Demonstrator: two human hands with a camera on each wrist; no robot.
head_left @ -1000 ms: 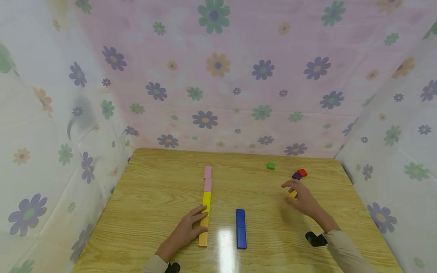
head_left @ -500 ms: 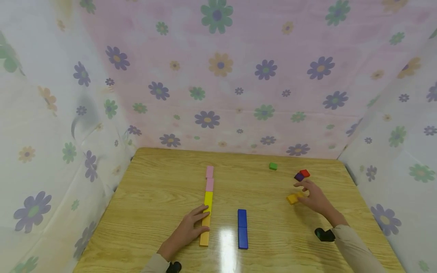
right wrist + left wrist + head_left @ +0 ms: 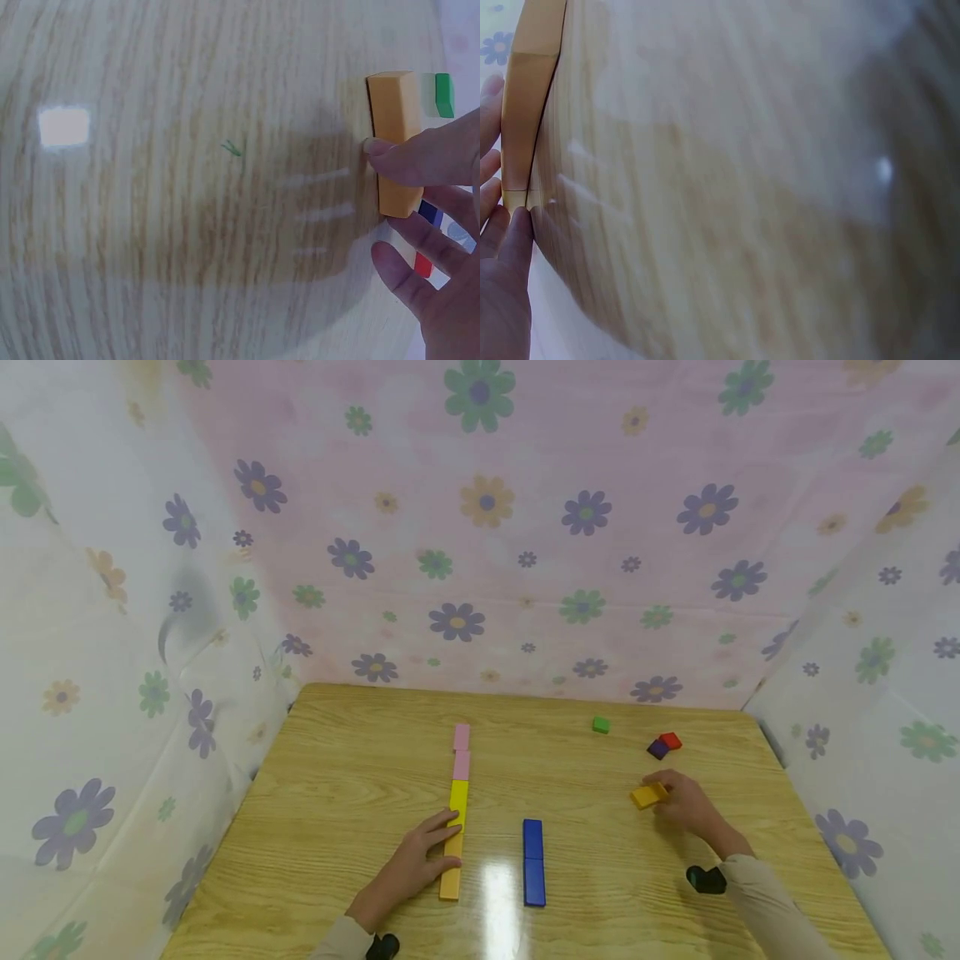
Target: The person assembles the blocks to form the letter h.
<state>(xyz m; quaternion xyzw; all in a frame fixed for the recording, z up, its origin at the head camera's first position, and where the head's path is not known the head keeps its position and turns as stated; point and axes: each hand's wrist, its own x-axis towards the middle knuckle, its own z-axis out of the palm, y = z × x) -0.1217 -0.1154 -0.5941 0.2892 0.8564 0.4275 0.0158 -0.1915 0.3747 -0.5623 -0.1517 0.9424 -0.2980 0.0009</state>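
Observation:
On the left of the table, a straight row runs away from me: orange block (image 3: 450,881), yellow block (image 3: 458,795) and two pink blocks (image 3: 461,766). My left hand (image 3: 408,864) rests against this row, fingers extended over the yellow and orange part and thumb on the orange. The left wrist view shows the orange block (image 3: 525,124) between fingers and thumb tip. At the right, my right hand (image 3: 686,802) pinches another orange block (image 3: 645,797); in the right wrist view, the thumb crosses this orange block (image 3: 394,109) and fingers lie behind it.
Two blue blocks (image 3: 533,860) lie end to end at the middle front. Farther back right are a green block (image 3: 601,725), a red block (image 3: 671,741) and a dark purple block (image 3: 658,749). Flowered cloth (image 3: 525,585) stands behind the wooden table (image 3: 360,752).
My right hand has moved slightly right and its fingers have closed in on the orange block. My left hand stays on the row. The view has shifted a little.

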